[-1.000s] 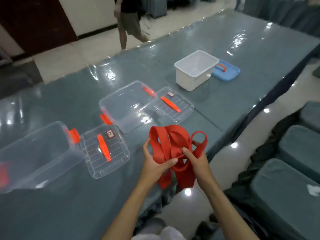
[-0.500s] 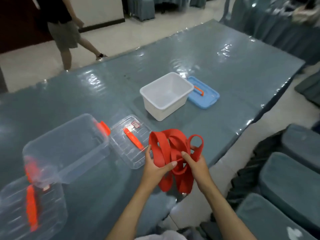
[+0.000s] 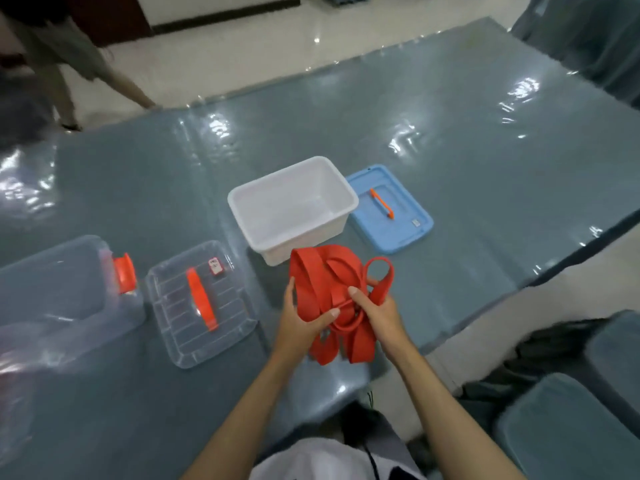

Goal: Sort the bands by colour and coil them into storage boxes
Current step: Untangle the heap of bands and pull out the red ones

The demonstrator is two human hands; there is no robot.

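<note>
While you look down over the near edge of the counter (image 3: 467,161), both of your hands are busy with the red band (image 3: 322,289). Your left hand (image 3: 301,323) grips the bundle from the left, thumb pressed across the front of the loops and fingers wrapped behind. Your right hand (image 3: 379,315) holds it from the right, thumb on top and fingers curled round a narrower loop that sticks up and out to the right. The band is bunched into several overlapping loops, held above the counter's near edge, with its lower ends hanging down below your hands.

Just beyond the band stands the white box (image 3: 294,209), open at the top. Touching or just beside its right wall lies the blue lid (image 3: 398,230) with an orange handle, flat on the counter. To your left lies a clear lid (image 3: 197,303) with an orange handle, and left of that a clear box (image 3: 62,296) with an orange clasp on its near end. A person (image 3: 55,57) stands on the floor beyond the counter's far left corner.
</note>
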